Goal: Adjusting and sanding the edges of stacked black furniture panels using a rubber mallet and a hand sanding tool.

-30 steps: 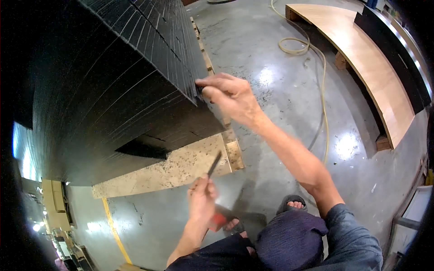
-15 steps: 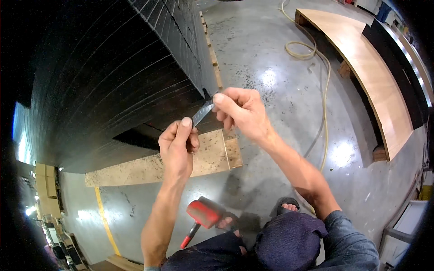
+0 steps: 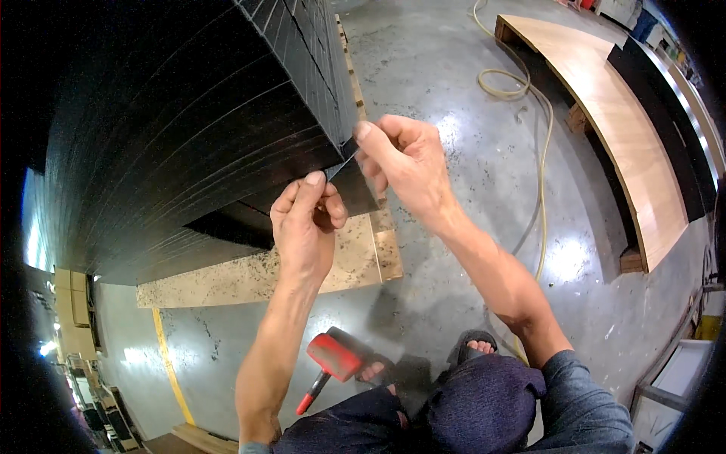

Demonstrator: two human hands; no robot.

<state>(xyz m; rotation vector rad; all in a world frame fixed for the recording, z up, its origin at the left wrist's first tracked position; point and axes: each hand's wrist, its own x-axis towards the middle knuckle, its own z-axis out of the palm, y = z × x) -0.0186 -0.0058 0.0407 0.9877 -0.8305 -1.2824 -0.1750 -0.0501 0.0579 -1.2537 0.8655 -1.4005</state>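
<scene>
A thin, flat metal strip (image 3: pixel 342 162), like a blade, spans the gap between my two hands, seen nearly edge-on. Its one end is pinched by the thumb and fingers of my left hand (image 3: pixel 305 212). My right hand (image 3: pixel 408 163) grips the other end, higher and further right. Both hands are at the lower corner of a tall stack of black boards (image 3: pixel 249 151), with the strip close against that corner. My fingertips cover the strip's ends, and I cannot tell whether it touches the boards.
Under the stack lies a pale, speckled wooden board (image 3: pixel 227 280) on a pallet. A red-headed mallet (image 3: pixel 334 357) stands near my feet. A yellowish hose (image 3: pixel 543 189) runs over the grey floor. To the right is a long plywood panel (image 3: pixel 605 98) on wooden blocks.
Both hands have moved up and slightly away with the strip, nearer the stack's corner. The strip has turned from showing its flat face to nearly edge-on.
</scene>
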